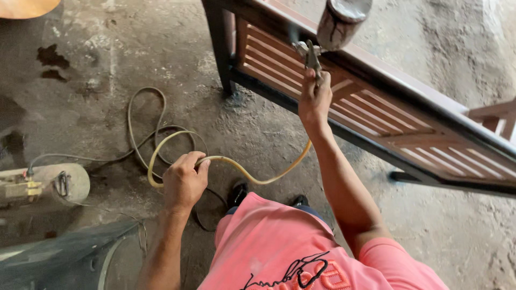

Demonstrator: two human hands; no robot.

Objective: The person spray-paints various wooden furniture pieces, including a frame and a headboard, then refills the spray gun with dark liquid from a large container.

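Metal spray gun [322, 37] cup cut off above right hand [314, 99].

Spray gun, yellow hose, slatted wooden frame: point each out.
spray gun [313, 56], head view, metal body above right hand.
yellow hose [252, 176], head view, mid-length curve.
slatted wooden frame [376, 110], head view, slat.

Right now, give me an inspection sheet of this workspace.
Surface: rough concrete floor, dark stains at upper left.
Job's things: spray gun with cup, aimed at slatted wooden frame.
Clutter: grey tank-like machine at left.
Grippers: right hand grips the spray gun; left hand holds the yellow hose.
Cables: yellow hose looped on floor; grey cable coiled beside it.
Surroundings: dark sheet-like object at lower left.
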